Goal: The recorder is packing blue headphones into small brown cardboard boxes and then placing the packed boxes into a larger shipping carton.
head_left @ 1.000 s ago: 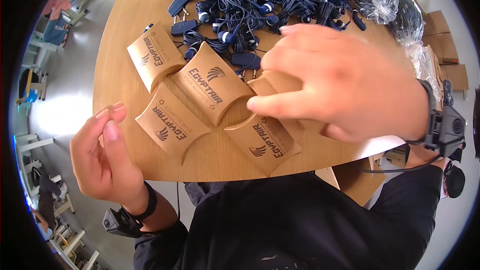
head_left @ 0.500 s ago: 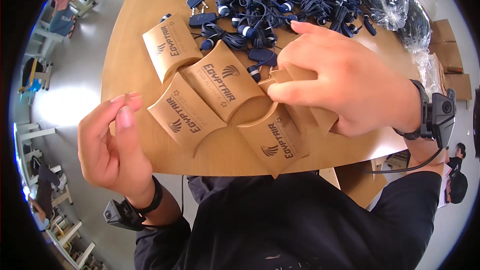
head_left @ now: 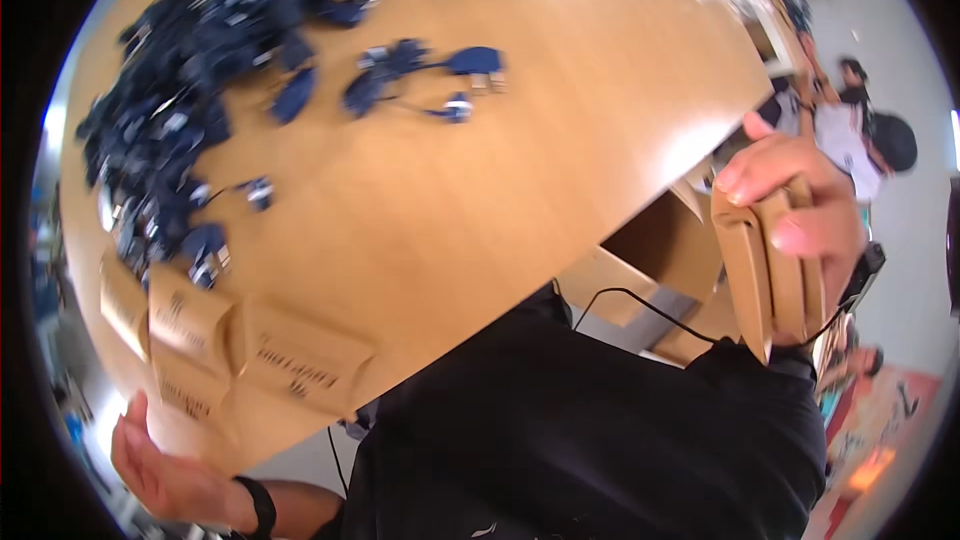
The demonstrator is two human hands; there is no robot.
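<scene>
My right hand (head_left: pixel 800 190) is out past the table's right edge, shut on a flat brown cardboard pillow box (head_left: pixel 765 275) held upright on its narrow side. Three or so matching brown pillow boxes (head_left: pixel 295 360) lie side by side on the round wooden table (head_left: pixel 520 160) near its lower left edge. My left hand (head_left: pixel 150 460) hangs below that edge at the bottom left, palm showing, holding nothing that I can see. A large heap of dark blue lanyards with clips (head_left: pixel 190 70) covers the table's upper left.
A few loose lanyards (head_left: pixel 420 75) lie apart toward the table's middle. Brown cartons (head_left: pixel 650 260) stand on the floor beyond the right edge, with a thin black cable (head_left: pixel 640 302) running over them. Another person (head_left: pixel 850 130) is at the far right.
My right hand has lifted one pillow box off the row and carried it out past the table's right side. My head has turned, and my left hand has dropped below the table edge.
</scene>
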